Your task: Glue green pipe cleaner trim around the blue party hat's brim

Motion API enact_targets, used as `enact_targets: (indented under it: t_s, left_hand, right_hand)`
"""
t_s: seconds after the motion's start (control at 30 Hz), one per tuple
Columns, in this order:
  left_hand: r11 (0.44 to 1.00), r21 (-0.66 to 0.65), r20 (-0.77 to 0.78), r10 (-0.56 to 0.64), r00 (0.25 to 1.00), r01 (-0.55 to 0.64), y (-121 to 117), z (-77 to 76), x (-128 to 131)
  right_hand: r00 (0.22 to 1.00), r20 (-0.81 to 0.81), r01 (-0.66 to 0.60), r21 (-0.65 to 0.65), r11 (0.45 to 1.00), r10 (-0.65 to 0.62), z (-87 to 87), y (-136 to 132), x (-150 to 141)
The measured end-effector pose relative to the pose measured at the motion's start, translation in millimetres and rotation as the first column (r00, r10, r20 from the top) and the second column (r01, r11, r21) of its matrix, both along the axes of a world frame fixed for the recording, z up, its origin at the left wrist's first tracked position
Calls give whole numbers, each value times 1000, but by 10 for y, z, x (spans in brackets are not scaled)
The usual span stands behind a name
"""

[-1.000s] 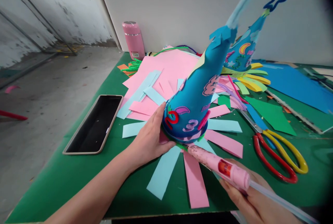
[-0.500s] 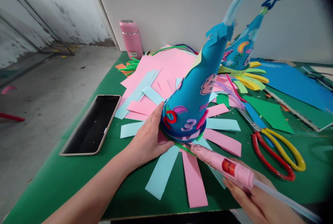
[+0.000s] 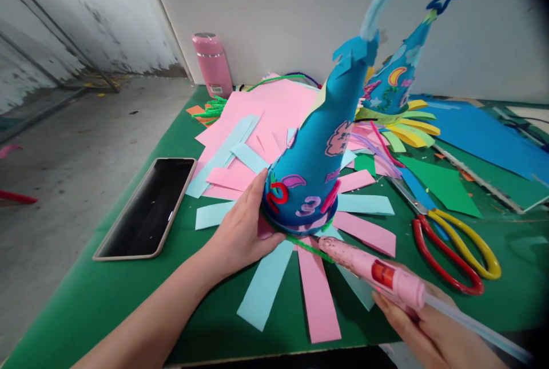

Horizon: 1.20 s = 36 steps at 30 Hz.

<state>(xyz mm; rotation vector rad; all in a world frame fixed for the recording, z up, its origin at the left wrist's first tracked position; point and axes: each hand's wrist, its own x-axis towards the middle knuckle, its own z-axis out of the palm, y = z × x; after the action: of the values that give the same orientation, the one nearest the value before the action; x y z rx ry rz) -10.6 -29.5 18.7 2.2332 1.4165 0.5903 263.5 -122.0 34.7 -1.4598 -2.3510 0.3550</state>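
A blue paper cone hat [image 3: 315,169] stands on the table, with pipe-cleaner shapes on its side and pink and light blue paper strips [image 3: 317,294] fanning out from its base. My left hand [image 3: 246,226] is closed around the hat's lower left, thumb at the rim. In my right hand [image 3: 420,312] is a pink hot glue gun [image 3: 364,263] with a clear glue stick at its back. Its nozzle is close to the hat's front rim, beside a green pipe cleaner [image 3: 309,248]; whether they touch I cannot tell. A light blue pipe cleaner [image 3: 384,0] rises from the hat's tip.
A phone [image 3: 148,206] lies at the left, with a pink bottle [image 3: 212,64] behind. Scissors [image 3: 454,249] with red and yellow handles lie at the right. Behind stand a second cone hat [image 3: 392,80] and pink paper sheets [image 3: 270,103]. Blue card [image 3: 480,134] covers the back right.
The glue gun has shifted slightly right and down relative to the hat, and more of the green pipe cleaner shows by its nozzle. My left hand keeps its hold.
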Motion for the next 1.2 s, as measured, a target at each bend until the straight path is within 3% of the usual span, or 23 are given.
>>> enact_targets:
  t_s: [0.4,0.57,0.73,0.9,1.1,1.2]
  left_hand:
    - [1000,-8,-17,19,1000,-19,7,-20,10]
    - [999,30,-17,21,1000,-21,8,-40,10]
    - [998,54,-26,28,999,-26,2,-55,12]
    - [995,86,-43,44,998,-40,-15,-55,27]
    - [991,130,-45,45,998,-39,-13,-87,43]
    - [988,148,-46,53,998,-46,-6,-110,46]
  right_hand:
    - [1000,-6,19,11,1000,-19,-41,-17,40]
    - [995,-30,89,-84,992,-92,-117,-67,160]
    - [988,-15,153,-84,985,-155,-104,-63,199]
    - [973,-99,199,-96,975,-209,-115,-87,238]
    - [930,-204,244,-280,929,-306,-159,-62,283]
    - [925,-202,255,-300,919,-322,-139,-54,261]
